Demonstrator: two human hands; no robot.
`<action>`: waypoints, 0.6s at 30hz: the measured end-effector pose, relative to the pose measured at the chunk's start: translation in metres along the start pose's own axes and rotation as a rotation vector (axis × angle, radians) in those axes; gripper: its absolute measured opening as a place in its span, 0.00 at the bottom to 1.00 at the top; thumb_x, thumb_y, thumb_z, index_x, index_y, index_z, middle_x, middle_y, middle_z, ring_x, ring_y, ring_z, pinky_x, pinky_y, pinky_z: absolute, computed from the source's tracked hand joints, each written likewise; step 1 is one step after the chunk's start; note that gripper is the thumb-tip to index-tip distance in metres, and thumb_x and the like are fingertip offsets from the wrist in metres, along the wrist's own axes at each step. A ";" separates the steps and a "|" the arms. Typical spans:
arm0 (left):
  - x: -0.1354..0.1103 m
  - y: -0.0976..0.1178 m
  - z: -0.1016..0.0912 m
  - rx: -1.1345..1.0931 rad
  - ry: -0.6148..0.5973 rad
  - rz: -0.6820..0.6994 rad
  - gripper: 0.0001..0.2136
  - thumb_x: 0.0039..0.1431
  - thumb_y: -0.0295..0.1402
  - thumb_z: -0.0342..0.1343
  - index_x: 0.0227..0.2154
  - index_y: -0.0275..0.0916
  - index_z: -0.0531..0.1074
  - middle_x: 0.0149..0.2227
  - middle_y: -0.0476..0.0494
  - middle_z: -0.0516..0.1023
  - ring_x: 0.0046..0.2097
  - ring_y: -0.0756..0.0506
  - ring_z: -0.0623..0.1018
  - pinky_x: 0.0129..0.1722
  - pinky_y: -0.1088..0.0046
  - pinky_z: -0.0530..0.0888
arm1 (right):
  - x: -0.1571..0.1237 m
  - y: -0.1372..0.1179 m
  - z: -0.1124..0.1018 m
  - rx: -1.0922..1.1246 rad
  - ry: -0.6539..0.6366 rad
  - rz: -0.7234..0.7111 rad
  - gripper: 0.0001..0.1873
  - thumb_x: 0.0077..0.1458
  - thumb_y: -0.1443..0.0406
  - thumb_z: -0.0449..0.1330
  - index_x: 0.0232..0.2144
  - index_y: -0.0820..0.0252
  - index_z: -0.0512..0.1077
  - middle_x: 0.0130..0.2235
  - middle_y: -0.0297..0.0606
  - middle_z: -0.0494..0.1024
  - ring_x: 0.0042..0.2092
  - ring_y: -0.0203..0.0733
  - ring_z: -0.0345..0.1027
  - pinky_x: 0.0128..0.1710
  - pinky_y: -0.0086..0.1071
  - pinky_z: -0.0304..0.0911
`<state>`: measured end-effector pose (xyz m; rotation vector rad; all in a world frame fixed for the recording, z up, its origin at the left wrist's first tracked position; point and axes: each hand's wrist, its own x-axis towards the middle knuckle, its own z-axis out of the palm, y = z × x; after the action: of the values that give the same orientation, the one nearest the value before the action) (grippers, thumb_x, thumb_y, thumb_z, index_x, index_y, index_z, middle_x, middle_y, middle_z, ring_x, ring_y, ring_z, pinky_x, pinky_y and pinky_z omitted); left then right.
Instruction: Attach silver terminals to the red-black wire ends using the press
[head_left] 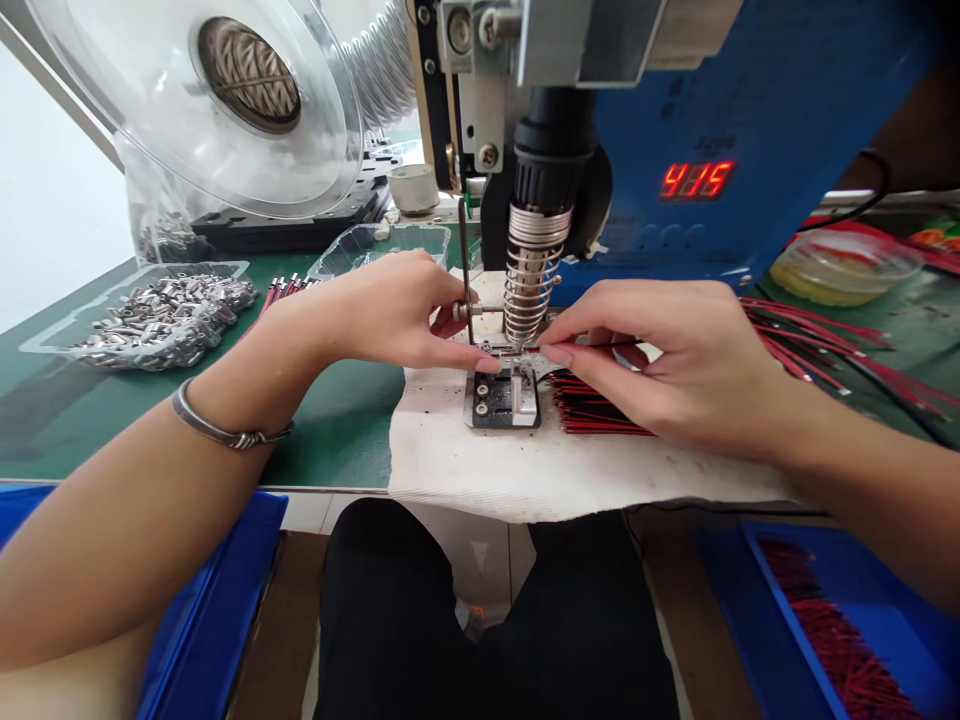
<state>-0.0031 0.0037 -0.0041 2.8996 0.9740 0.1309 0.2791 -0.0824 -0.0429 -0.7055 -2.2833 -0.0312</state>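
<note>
My right hand pinches a thin red-and-black wire between thumb and forefinger, its end at the soldering iron's tip. My left hand reaches in from the other side. Its thumb lies stretched along the small black fixture, while the fingers stay apart from it near a metal knob; whether the thumb presses a tiny part is unclear. Straight above the fixture points the soldering iron, wrapped in a coil spring. Red-and-black wires lie bundled under my right hand.
A blue machine with a lit red display stands behind. On the left sits a clear tray of small metal parts, below a transparent fume hood. More wires lie at right. A blue bin holds wires below.
</note>
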 end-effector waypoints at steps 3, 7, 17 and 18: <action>0.000 0.002 -0.001 0.003 -0.004 -0.005 0.23 0.65 0.57 0.67 0.28 0.42 0.76 0.25 0.46 0.74 0.28 0.46 0.70 0.33 0.64 0.61 | 0.000 0.000 -0.001 -0.002 -0.009 0.008 0.07 0.74 0.70 0.65 0.44 0.57 0.84 0.37 0.32 0.87 0.33 0.37 0.75 0.37 0.33 0.70; 0.000 0.002 -0.002 -0.002 -0.008 0.004 0.22 0.65 0.58 0.66 0.29 0.43 0.77 0.26 0.46 0.76 0.28 0.45 0.70 0.34 0.63 0.62 | 0.000 -0.001 -0.001 0.002 -0.009 -0.001 0.08 0.73 0.70 0.65 0.43 0.55 0.84 0.37 0.33 0.87 0.33 0.38 0.78 0.38 0.34 0.72; 0.000 0.007 -0.005 -0.019 -0.030 -0.003 0.22 0.64 0.58 0.62 0.31 0.43 0.78 0.26 0.44 0.76 0.29 0.44 0.71 0.33 0.61 0.62 | 0.001 -0.001 -0.002 -0.002 0.012 -0.037 0.08 0.74 0.70 0.66 0.42 0.52 0.84 0.39 0.33 0.90 0.35 0.40 0.82 0.35 0.36 0.73; 0.000 0.007 -0.005 -0.017 -0.029 -0.003 0.22 0.64 0.59 0.62 0.31 0.43 0.78 0.26 0.44 0.76 0.29 0.44 0.70 0.33 0.61 0.62 | 0.001 -0.001 -0.001 0.001 0.019 -0.043 0.08 0.74 0.70 0.66 0.42 0.52 0.84 0.39 0.34 0.91 0.35 0.40 0.82 0.36 0.36 0.74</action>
<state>0.0001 -0.0015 0.0014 2.8766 0.9673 0.0961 0.2789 -0.0830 -0.0410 -0.6531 -2.2801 -0.0569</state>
